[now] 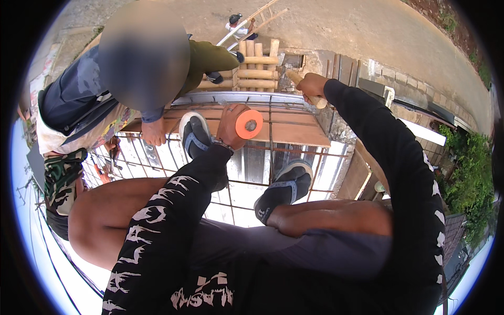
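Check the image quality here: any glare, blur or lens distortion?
Head view: black corners and bluish fringing surround the fisheye picture; head view: pale areas beneath the metal rods look washed out; head view: a round blur hides the head of a co-worker; head view: the left hand and orange disc look fairly clear.

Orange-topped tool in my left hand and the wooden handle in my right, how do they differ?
The orange-topped tool is bright orange with a grey centre; the wooden handle is plain tan. The tool turns a round face to the camera, while the handle shows lengthwise, slanting. The handle pokes out both sides of the right hand; the tool's disc shows beside the left hand. Both are hand-held.
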The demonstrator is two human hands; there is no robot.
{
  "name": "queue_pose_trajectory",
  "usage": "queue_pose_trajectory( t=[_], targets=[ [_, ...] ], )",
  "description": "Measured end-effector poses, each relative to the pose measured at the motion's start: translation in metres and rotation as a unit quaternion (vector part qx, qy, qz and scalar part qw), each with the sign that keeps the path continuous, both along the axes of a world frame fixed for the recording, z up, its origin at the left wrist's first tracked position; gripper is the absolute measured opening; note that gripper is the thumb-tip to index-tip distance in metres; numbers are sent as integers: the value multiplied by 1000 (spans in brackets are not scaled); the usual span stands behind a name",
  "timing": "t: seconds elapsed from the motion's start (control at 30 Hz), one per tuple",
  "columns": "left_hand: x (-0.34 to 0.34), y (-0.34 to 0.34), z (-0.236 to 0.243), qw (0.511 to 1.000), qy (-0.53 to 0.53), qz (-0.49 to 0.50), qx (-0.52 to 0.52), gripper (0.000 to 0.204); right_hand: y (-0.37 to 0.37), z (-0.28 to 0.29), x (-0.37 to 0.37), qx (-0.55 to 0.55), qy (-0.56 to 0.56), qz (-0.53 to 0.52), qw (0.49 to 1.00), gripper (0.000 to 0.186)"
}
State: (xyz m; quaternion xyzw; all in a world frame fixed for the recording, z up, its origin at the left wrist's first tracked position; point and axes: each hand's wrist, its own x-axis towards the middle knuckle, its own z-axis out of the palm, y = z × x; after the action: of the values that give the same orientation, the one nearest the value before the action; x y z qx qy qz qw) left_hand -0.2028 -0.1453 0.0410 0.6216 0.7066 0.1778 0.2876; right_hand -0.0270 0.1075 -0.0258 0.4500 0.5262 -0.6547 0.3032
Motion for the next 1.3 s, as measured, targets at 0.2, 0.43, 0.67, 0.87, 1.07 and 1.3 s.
queue_pose_trajectory(
  t=[0.2,0.43,0.67,0.87,1.07,1.3],
  targets=[
    [30,-16,6,999,-20,-23,-34,26,-19,-3,-12,-18,1,96,995,31],
    [32,-26,14,998,23,-52,9,20,4,85,-8,-8,51,105,993,53],
    [36,-16,4,998,9,-62,20,19,-36,3,10,-43,19,160,986,40],
    [36,-22,10,998,31,-54,13,21,-33,33,13,-15,69,51,996,42],
    [37,-23,4,1000,5,13,20,25,-7,84,19,12,79,70,994,47],
    [35,-24,9,999,15,-16,38,26,-24,147,42,40,117,137,983,60]
  ],
)
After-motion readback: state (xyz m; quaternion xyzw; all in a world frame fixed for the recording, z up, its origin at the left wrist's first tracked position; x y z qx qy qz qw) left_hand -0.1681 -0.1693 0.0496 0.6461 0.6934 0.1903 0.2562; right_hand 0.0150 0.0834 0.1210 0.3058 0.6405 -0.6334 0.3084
